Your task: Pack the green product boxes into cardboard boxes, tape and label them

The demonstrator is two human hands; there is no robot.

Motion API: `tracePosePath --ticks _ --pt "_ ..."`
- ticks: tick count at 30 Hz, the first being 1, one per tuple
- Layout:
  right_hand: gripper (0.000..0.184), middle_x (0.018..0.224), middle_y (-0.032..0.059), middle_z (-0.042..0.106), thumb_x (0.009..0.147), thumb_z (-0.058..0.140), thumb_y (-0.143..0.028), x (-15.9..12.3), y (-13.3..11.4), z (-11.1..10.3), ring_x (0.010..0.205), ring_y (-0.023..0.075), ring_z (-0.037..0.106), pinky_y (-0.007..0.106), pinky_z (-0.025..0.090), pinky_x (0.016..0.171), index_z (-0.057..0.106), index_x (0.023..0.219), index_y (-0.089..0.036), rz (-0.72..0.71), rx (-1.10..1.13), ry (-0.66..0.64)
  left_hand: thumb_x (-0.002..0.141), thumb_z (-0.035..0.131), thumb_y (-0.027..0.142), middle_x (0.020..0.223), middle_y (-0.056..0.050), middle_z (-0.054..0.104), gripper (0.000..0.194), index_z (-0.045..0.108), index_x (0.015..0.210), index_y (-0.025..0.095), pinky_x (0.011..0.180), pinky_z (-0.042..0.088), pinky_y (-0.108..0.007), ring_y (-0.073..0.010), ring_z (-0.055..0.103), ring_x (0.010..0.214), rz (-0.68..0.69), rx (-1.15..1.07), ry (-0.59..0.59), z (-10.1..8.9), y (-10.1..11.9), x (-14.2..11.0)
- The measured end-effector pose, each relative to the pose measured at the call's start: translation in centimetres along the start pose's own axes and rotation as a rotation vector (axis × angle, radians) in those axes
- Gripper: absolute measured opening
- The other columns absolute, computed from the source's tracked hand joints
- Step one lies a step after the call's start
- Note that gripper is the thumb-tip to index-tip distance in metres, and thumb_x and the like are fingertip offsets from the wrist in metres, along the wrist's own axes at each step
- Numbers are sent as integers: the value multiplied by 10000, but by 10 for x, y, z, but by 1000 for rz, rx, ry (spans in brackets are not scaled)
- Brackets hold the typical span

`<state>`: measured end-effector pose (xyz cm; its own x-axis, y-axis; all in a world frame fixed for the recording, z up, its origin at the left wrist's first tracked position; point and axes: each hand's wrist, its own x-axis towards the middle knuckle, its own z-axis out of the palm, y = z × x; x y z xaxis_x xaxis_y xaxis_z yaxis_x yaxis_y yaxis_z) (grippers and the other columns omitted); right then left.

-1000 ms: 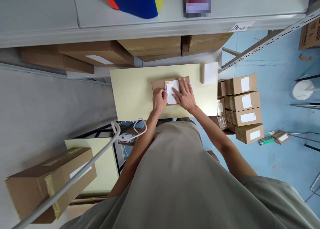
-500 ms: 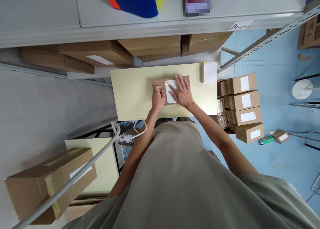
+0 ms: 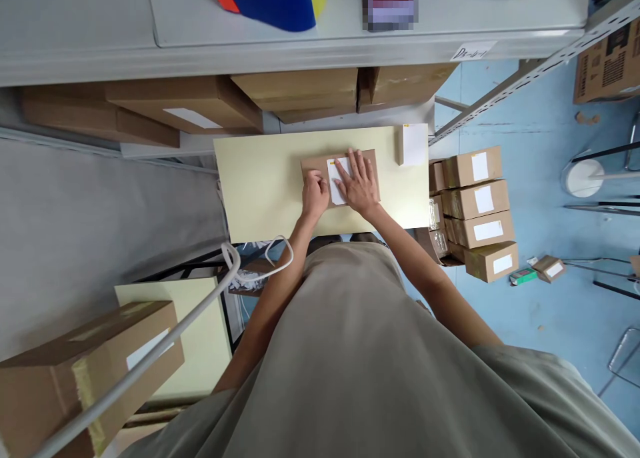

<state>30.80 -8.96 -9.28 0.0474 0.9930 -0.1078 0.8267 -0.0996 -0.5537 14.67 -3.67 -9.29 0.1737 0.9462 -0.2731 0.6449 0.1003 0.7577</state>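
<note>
A small cardboard box (image 3: 374,165) lies flat on the pale yellow table, with a white label (image 3: 335,185) on its top. My right hand (image 3: 361,186) rests on that label, its fingers stretched out and spread, covering the label's right part. At the box's left end is my left hand (image 3: 315,195), its fingers curled closed against the top. Whatever those fingers may hold is hidden from view. To the right of the box, near the table's far right corner, stands a stack of white labels (image 3: 415,145).
A grey shelf (image 3: 300,55) crosses the far side, with cardboard boxes (image 3: 300,91) below it. Labelled boxes (image 3: 475,198) are stacked right of the table (image 3: 260,185). A white curved tube (image 3: 150,371) crosses the left foreground before a large box (image 3: 110,358).
My right hand's fingers have shifted slightly over the label. The left hand stays curled at the box's left end. The whole view has moved a little.
</note>
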Motion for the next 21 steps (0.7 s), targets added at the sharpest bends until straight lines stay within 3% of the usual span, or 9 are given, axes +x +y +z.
tracePosePath --ticks 4,7,10,12,14,17,21 --pt "829 1900 77 107 1126 337 -705 -36 19 -9 1766 333 -83 719 -17 1392 301 1796 -217 216 50 139 1003 573 193 1105 -105 773 274 577 1277 209 1026 567 -364 -224 736 1026 -40 -67 -28 -7 -3 -2" --pt "958 1890 150 123 1076 375 -797 -71 35 -18 1767 364 -21 712 55 1390 322 1780 -149 389 185 235 984 598 235 1217 -139 769 354 588 1335 184 1036 576 -349 -214 747 1053 -113 -101 82 -24 -23 -12" --pt "1000 1823 208 336 1044 389 -846 -103 42 -17 1729 355 255 653 246 1377 379 1746 -135 549 434 202 983 609 330 1385 -187 731 455 597 1412 179 1071 583 -376 -241 747 1173 -280 -147 128 -38 -50 -34" --pt "968 1738 214 493 1056 333 -845 -117 40 -12 1645 326 439 589 359 1345 470 1691 -128 627 587 155 1022 567 466 1474 -204 696 493 621 1431 195 1068 602 -396 -266 724 1287 -396 -243 31 -40 -62 -51" --pt "973 1678 210 571 1058 284 -853 -124 33 -6 1589 307 519 544 401 1328 546 1634 -113 650 653 138 1067 467 592 1547 -228 653 581 626 1453 188 1057 620 -411 -282 710 1347 -468 -352 -72 -37 -65 -66" --pt "970 1669 175 591 1056 284 -862 -125 16 -5 1591 289 521 523 401 1332 562 1633 -133 605 642 177 1097 322 725 1567 -238 643 720 632 1455 183 1084 616 -424 -288 703 1383 -434 -428 -103 -39 -55 -75" --pt "965 1738 135 515 1056 353 -853 -123 -7 -28 1641 268 462 490 380 1355 445 1727 -166 580 630 267 1123 262 742 1496 -187 718 726 644 1451 219 1184 561 -441 -271 677 1432 -208 -442 -24 -64 -30 -70"
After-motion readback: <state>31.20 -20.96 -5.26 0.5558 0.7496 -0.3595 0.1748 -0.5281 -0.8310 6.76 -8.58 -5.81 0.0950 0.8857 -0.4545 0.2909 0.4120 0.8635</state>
